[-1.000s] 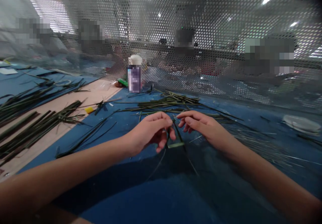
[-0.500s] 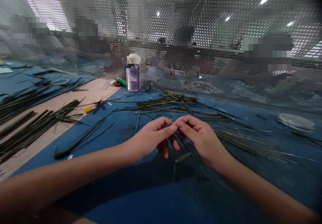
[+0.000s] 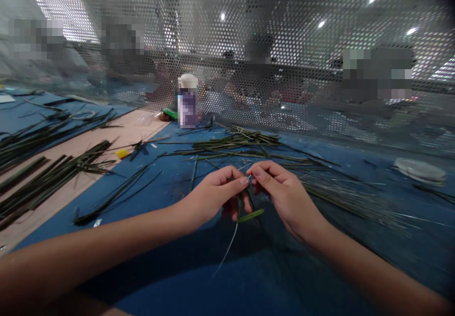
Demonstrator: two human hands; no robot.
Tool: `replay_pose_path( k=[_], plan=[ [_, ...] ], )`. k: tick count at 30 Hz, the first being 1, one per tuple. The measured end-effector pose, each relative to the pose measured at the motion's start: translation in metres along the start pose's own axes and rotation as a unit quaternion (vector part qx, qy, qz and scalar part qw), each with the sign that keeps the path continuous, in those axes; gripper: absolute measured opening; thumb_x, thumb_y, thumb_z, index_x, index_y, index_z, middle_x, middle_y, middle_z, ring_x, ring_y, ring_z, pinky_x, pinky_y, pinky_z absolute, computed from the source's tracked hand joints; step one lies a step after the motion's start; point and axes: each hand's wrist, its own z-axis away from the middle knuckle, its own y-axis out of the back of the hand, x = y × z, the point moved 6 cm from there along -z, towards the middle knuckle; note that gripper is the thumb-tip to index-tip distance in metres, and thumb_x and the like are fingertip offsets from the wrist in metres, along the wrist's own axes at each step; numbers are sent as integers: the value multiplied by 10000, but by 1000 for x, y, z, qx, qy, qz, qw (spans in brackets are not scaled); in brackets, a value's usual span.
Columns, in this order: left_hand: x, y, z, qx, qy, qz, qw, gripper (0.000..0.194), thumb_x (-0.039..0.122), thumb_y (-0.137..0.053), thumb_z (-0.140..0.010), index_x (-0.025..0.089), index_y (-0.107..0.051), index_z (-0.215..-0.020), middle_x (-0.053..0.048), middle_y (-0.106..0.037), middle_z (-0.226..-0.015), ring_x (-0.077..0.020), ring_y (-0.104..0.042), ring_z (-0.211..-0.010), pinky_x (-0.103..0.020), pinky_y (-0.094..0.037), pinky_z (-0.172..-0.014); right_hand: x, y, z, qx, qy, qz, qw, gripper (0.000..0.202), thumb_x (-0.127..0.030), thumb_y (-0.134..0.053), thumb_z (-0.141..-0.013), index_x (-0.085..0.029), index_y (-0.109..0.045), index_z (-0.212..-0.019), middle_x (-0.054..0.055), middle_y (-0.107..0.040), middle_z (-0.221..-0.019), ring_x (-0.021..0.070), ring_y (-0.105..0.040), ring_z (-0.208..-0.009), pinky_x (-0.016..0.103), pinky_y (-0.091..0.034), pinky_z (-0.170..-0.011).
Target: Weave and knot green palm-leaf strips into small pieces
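Both hands meet above the blue tabletop (image 3: pixel 170 268), thumb and forefinger pinched on each. My left hand (image 3: pixel 222 188) is closed on a green leaf strip (image 3: pixel 250 215), whose folded end sticks out below the fingers. A thin pale wire (image 3: pixel 229 252) hangs down from beneath that strip. My right hand (image 3: pixel 279 185) pinches the tip of a fine wire-like strand just beside the left fingertips, with a small gap between the hands. The fingers hide most of what lies between them.
Behind the hands lies a pile of green leaf strips (image 3: pixel 234 143); loose thin wires (image 3: pixel 355 202) spread to the right. More strips (image 3: pixel 53 178) cover the left side. A white-lidded bottle (image 3: pixel 187 103) stands before a perforated metal screen (image 3: pixel 302 46). White discs (image 3: pixel 419 171) lie far right.
My hands have drawn slightly apart. The leaf strip's folded end has shifted left and up, and the hanging wire now swings out to the lower left.
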Motion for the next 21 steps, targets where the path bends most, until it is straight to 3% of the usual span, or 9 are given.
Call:
replay_pose_path(
  k=[5, 7, 10, 14, 18, 21],
  plan=[
    [-2, 11, -4, 45, -28, -25, 998, 203, 354, -516, -897, 169, -490, -817, 33, -614, -612, -56, -492, -431, -180, -309, -424, 12, -18, 1, -142, -99, -4, 985, 227, -401, -572, -874, -177, -549, -898, -18, -575, -693, 118, -554, -660, 259, -450, -628],
    [-4, 13, -6, 50, -30, -29, 998, 211, 361, -526, -893, 165, -501, -819, 34, -605, -621, -54, -480, -453, -183, -319, -445, 14, -18, 2, -141, -110, 10, 984, 222, -387, -605, -848, -180, -534, -884, -33, -549, -679, 97, -514, -591, 229, -424, -542],
    [-5, 12, -6, 41, -28, -28, 998, 201, 356, -548, -880, 165, -505, -835, 30, -606, -633, -57, -473, -476, -189, -327, -461, 15, -14, 1, -128, -120, 47, 983, 222, -396, -589, -846, -186, -518, -837, -42, -529, -645, 61, -390, -458, 195, -279, -398],
    [-4, 10, -5, 27, -25, -13, 999, 189, 337, -583, -859, 170, -501, -820, 34, -602, -610, -61, -479, -491, -192, -322, -474, 8, -12, 2, -131, -105, 65, 984, 188, -352, -594, -828, -183, -527, -779, -23, -548, -662, 60, -367, -464, 192, -217, -378],
    [-2, 17, -6, 61, -23, 41, 997, 178, 327, -580, -856, 173, -507, -802, 41, -600, -609, -45, -445, -464, -186, -302, -468, 13, -13, 7, -112, -162, -32, 980, 188, -358, -542, -847, -195, -501, -764, -100, -299, -523, 40, -165, -401, 186, -102, -380],
    [-1, 20, -7, 67, -25, 61, 996, 169, 325, -588, -852, 174, -520, -820, 34, -612, -614, -44, -443, -465, -180, -296, -467, 16, -11, 8, -92, -164, -76, 979, 155, -332, -567, -815, -197, -502, -777, -115, -248, -496, 36, -124, -386, 185, -81, -374]
  ],
)
